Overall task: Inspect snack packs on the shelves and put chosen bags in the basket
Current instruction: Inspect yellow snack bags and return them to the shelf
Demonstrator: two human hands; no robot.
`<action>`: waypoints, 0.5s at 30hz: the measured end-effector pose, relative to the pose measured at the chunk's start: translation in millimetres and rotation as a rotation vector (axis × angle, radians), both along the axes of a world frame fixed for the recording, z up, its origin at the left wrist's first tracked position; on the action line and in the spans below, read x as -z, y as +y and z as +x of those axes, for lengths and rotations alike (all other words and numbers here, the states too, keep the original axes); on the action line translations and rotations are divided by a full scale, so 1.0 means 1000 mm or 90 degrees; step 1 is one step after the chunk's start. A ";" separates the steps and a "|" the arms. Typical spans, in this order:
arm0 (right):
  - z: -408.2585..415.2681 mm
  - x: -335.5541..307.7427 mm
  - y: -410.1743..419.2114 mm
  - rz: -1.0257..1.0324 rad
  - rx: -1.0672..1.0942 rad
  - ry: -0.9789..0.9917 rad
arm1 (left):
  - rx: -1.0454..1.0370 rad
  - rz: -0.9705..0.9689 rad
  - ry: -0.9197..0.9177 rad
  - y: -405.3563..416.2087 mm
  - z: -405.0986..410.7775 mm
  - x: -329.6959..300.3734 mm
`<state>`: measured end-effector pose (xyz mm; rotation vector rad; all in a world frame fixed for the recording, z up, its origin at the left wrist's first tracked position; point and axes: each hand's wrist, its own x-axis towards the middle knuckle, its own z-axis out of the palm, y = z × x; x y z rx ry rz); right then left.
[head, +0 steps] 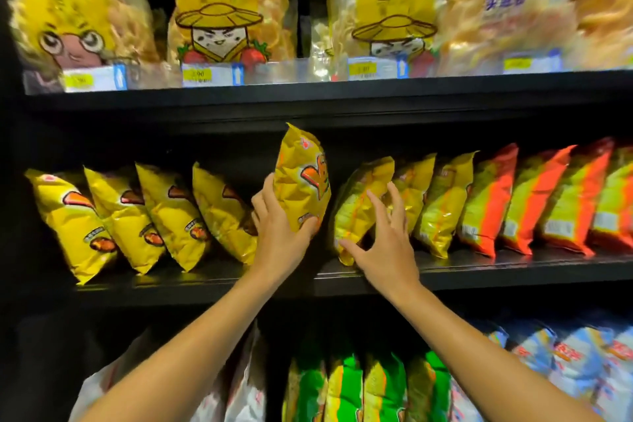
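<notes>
Yellow crinkly snack bag (301, 181) lifted upright above the middle shelf (479, 272) — gripped low by left hand (279, 233). Right hand (383, 243) spread open, touching the neighbouring bag (359, 205) — steady it, then draw out gently.

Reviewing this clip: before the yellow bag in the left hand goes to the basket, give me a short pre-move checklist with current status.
1. Left hand has a grip on the yellow bag: ok, fingers wrap its lower part.
2. Bag lifted above its row on the middle shelf: ok.
3. Right hand free: ok, fingers spread, touching the neighbouring yellow-green bag but not gripping it.
4. Neighbouring bags stable: cannot tell; they lean.
5. Basket location: cannot tell, not in view.
6. Bag label inspected: cannot tell.
</notes>
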<state>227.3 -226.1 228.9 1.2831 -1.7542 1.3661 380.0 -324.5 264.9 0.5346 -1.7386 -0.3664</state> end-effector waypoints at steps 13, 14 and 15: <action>0.000 -0.002 -0.002 0.093 0.045 0.021 | 0.082 0.070 -0.258 -0.032 -0.034 0.012; 0.000 -0.002 -0.003 0.089 0.046 0.024 | 0.079 0.062 -0.252 -0.034 -0.034 0.010; -0.001 -0.001 -0.003 0.085 0.047 0.028 | 0.068 0.053 -0.242 -0.036 -0.035 0.006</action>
